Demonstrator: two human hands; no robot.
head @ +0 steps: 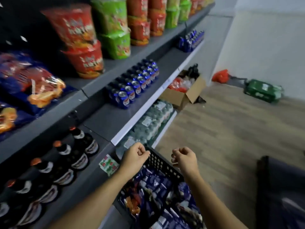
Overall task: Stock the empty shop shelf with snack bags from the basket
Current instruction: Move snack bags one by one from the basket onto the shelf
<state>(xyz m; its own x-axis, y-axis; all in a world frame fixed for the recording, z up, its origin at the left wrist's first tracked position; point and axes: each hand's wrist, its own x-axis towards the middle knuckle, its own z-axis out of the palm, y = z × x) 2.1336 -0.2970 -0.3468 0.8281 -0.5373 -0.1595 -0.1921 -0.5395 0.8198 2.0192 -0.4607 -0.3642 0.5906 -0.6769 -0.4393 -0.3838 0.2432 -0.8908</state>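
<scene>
A black perforated basket [162, 164] sits low in front of me, filled with several blue snack bags [156, 185]. My left hand [134, 158] hovers over the basket's far left corner, close to the rim, fingers curled into a fist with nothing seen in it. My right hand [185, 157] hangs over the basket's far right side, fingers also curled and holding nothing. More blue snack bags [31, 83] lie on the upper shelf at the left. A bare stretch of grey shelf [105, 119] lies just beyond my left hand.
Red and green noodle cups [82, 52] line the top shelf. Blue can packs [135, 85] and dark bottles [69, 159] stand on the middle shelf, with water bottle packs [151, 123] below. A cardboard box [183, 91] and a green pack [262, 90] sit on the wooden floor.
</scene>
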